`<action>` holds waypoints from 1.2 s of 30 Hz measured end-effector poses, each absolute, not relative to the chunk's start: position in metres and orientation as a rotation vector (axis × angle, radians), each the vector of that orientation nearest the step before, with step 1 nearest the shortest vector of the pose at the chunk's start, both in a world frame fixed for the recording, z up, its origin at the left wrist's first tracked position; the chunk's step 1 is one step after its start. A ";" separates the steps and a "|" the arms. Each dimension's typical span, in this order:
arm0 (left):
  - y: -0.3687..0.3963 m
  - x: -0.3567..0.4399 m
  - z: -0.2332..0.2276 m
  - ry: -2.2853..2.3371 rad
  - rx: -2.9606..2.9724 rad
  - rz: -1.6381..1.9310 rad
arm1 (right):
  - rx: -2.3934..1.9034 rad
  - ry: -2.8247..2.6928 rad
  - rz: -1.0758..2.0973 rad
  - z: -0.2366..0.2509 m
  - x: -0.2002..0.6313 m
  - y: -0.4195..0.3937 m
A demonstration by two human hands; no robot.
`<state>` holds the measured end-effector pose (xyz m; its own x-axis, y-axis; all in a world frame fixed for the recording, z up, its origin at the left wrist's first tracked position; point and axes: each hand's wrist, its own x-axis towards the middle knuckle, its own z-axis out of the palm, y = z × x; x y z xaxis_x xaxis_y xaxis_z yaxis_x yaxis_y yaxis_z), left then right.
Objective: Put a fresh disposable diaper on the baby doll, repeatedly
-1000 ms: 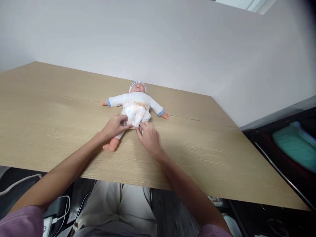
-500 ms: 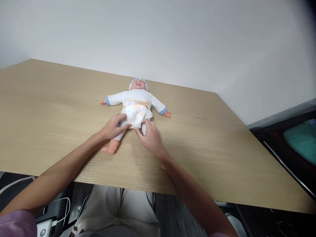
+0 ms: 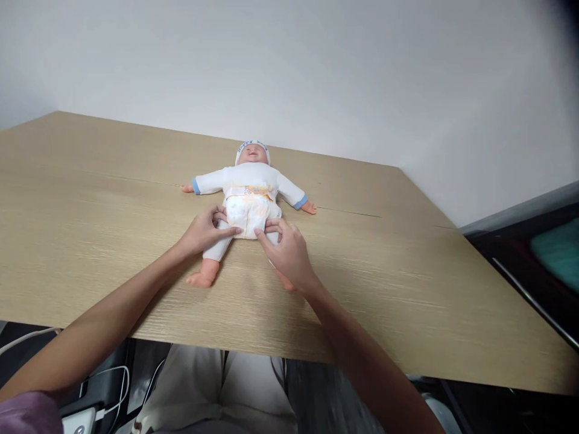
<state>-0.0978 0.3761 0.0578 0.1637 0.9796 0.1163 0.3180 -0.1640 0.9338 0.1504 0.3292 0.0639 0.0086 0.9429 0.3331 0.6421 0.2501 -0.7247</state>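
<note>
A baby doll point(image 3: 251, 173) in a white outfit with blue cuffs and a white cap lies on its back, head toward the wall. Around its hips is a white diaper point(image 3: 246, 214) with an orange patterned waistband. My left hand point(image 3: 208, 229) grips the diaper's edge at the doll's leg on the left side, thumb on top. On the other side, my right hand point(image 3: 286, 244) pinches the opposite leg edge between thumb and fingers. The doll's leg on the right is mostly hidden under my right hand; only part of its foot shows.
The doll lies on a wooden table point(image 3: 113, 241) with a thin seam across it. Behind rises a pale wall point(image 3: 289, 72). A dark-framed screen point(image 3: 556, 253) stands at the right edge. A white device with a cable point(image 3: 81, 421) is below the table at left.
My right hand has shifted to the right, and the diaper's lower part between my hands looks spread wider. The doll's foot on the right has come into view. My left hand stays nearly in place.
</note>
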 end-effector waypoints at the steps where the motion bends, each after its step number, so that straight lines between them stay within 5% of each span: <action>1: 0.375 -0.098 0.059 1.264 1.670 1.000 | -1.476 -1.744 0.451 0.064 0.150 0.329; 17: 0.373 -0.096 0.073 0.946 1.173 0.902 | -1.346 -1.598 0.795 0.046 0.153 0.345; 25: 0.375 -0.095 0.069 0.984 1.104 0.987 | -1.428 -1.601 0.410 0.043 0.145 0.329; 36: 0.379 -0.120 0.080 1.176 1.233 1.021 | -1.463 -1.557 0.495 0.045 0.160 0.311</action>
